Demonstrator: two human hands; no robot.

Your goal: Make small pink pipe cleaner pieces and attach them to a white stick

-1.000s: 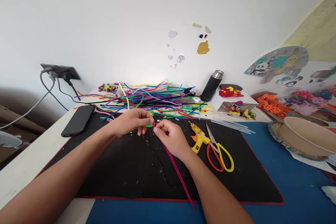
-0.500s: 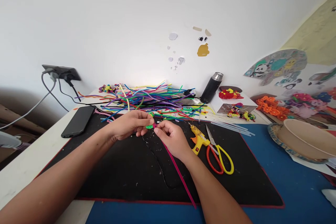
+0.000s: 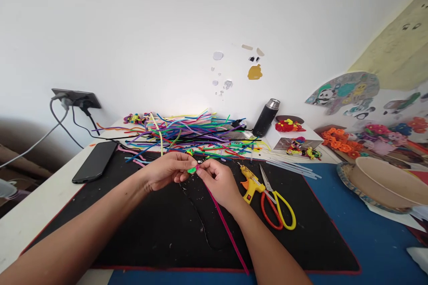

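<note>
Fingers of both hands meet above the mat [image 3: 150, 236], closer to its far edge than its near one. The left hand [image 3: 170, 171] has its thumb and forefinger pinched on a small green piece [image 3: 191, 170]; its other fingers curl in below. The right hand [image 3: 221, 182] is just beside it, thumb and forefinger closed on a magenta stem [image 3: 227, 228] where it meets the green piece. From there the stem slants down past the right wrist to the mat's near edge; whether its free end touches anything, I cannot tell.

Right of the hands, the glue gun [image 3: 251, 182] lies on the mat with its nozzle towards the far edge. Touching or nearly touching it are the scissors [image 3: 274, 196], blades slightly parted and also towards the far edge, one handle red, the other yellow. A black cord [image 3: 204, 228] curves across the mat below the hands. Clear sticks [image 3: 297, 169] lie across the mat's far right corner.

Beside the far left corner, a phone [image 3: 95, 162] lies on the table. Beyond the far edge spreads a pile of coloured stems [image 3: 190, 129], with a black flask [image 3: 265, 119] near its right end. A bowl [image 3: 391, 178] stands beyond the mat's right edge.
</note>
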